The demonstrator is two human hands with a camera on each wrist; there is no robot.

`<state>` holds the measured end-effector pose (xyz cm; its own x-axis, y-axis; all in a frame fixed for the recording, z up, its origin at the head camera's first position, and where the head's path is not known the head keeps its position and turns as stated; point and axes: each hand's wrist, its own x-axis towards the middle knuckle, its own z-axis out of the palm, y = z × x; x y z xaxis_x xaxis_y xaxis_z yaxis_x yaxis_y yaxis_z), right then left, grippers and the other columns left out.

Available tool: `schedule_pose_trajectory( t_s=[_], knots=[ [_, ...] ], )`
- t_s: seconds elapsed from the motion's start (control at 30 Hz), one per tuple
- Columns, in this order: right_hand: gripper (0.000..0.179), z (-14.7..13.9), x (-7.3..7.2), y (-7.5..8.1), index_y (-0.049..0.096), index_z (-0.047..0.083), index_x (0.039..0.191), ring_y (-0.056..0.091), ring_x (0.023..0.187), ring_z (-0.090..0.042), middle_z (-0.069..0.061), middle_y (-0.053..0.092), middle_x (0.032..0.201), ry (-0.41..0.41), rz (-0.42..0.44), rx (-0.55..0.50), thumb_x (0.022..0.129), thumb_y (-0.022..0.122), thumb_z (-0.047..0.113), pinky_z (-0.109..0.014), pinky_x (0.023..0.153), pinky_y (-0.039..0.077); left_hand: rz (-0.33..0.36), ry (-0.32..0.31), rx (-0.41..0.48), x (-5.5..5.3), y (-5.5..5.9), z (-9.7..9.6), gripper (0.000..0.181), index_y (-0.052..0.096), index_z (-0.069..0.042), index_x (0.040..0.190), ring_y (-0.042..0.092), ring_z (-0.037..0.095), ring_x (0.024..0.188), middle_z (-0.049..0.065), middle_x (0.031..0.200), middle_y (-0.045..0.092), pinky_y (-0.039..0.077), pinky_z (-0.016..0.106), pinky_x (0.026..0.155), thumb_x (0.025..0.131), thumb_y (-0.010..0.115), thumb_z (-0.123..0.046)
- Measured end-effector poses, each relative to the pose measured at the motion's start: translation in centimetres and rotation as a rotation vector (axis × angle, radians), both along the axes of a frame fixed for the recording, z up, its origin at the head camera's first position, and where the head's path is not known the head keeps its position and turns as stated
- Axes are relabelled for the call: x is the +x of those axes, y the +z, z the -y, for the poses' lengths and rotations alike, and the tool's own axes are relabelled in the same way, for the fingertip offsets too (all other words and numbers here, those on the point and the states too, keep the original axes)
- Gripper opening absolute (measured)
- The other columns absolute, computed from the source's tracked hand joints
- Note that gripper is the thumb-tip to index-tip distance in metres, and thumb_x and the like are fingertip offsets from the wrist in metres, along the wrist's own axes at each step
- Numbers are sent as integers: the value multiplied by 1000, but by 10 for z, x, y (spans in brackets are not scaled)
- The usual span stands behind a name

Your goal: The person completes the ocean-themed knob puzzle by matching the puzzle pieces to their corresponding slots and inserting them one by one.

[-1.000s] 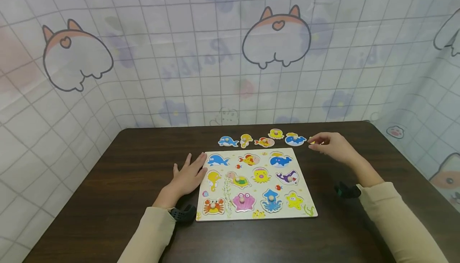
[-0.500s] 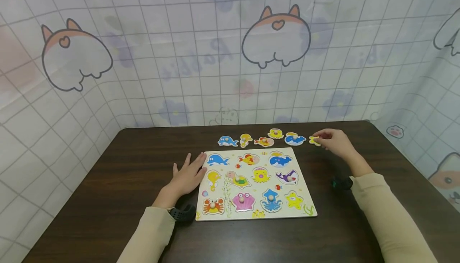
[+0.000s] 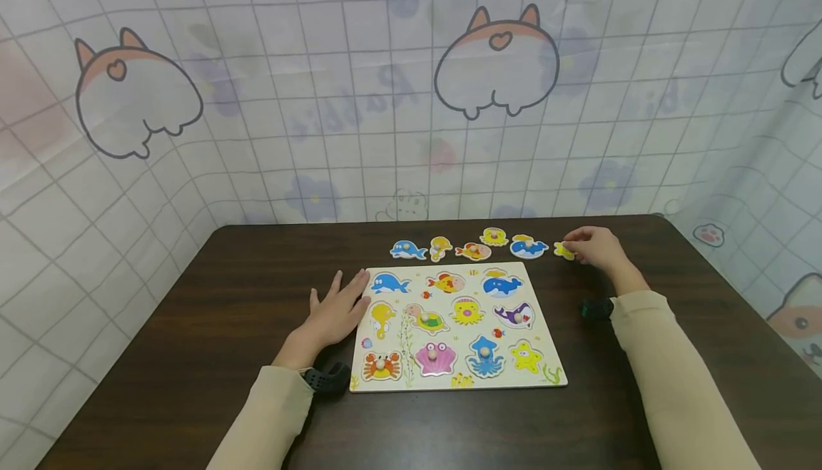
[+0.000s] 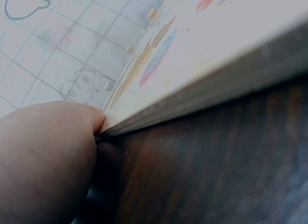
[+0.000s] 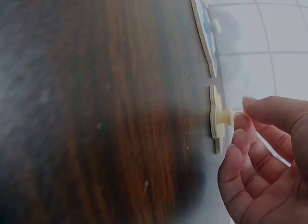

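My left hand (image 3: 335, 317) lies with fingers spread over the left edge of a wooden knob puzzle board (image 3: 472, 377). In the left wrist view, its skin (image 4: 48, 156) meets the board's pale edge. My right hand (image 3: 597, 247) is at the yellow starfish piece (image 3: 562, 250), right of the board's far corner. The right wrist view shows the starfish piece's knob (image 5: 224, 117) just beyond the bent thumb and index fingertips, the thumb standing a little apart from it. The other fingers curl loosely.
Behind the board lie loose pieces: a blue dolphin (image 3: 407, 249), a seahorse (image 3: 440, 248), a fish (image 3: 473, 251), a yellow octopus (image 3: 494, 236) and a whale (image 3: 529, 247). Several pieces, such as the crab (image 3: 382, 366), sit in the board. A patterned cloth wall (image 3: 321, 135) stands behind the dark table (image 3: 193, 356).
My right hand has shifted slightly right and back, uncovering most of the starfish piece it had largely hidden. The right forearm has swung left. My left hand and the board stay in place.
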<state>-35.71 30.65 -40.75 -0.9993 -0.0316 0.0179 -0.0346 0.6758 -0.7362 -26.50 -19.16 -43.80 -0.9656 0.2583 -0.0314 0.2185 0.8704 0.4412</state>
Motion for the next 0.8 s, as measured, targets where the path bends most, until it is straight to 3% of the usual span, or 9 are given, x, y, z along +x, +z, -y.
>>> schedule_pose_trajectory(
  t_s=[0.13, 0.5, 0.8],
  knots=[
    [34, -2, -6, -1, 62, -14, 122, 64, 79, -19, -23, 68, 105, -6, 33, 3, 102, 62, 14, -23, 65, 55, 7, -1, 0, 0, 0, 0, 64, 20, -17, 166, -1, 41, 156, 7, 170, 19, -8, 76, 111, 110, 44, -37],
    [35, -3, -11, -2, 65, -16, 117, 59, 70, -12, -9, 67, 86, -7, 82, 34, 98, 65, 14, -23, 62, 53, 9, -7, 8, -1, 0, 1, 64, 20, -17, 166, -2, 40, 156, 6, 170, 18, -10, 76, 111, 110, 45, -37],
    [34, -4, -11, 0, 71, -13, 113, 63, 74, -18, -13, 71, 89, -2, 55, 119, 97, 68, 17, -27, 64, 53, 15, -7, 14, -1, 1, 0, 64, 20, -17, 166, -2, 40, 156, 6, 170, 17, -10, 76, 111, 110, 44, -36]
  ],
)
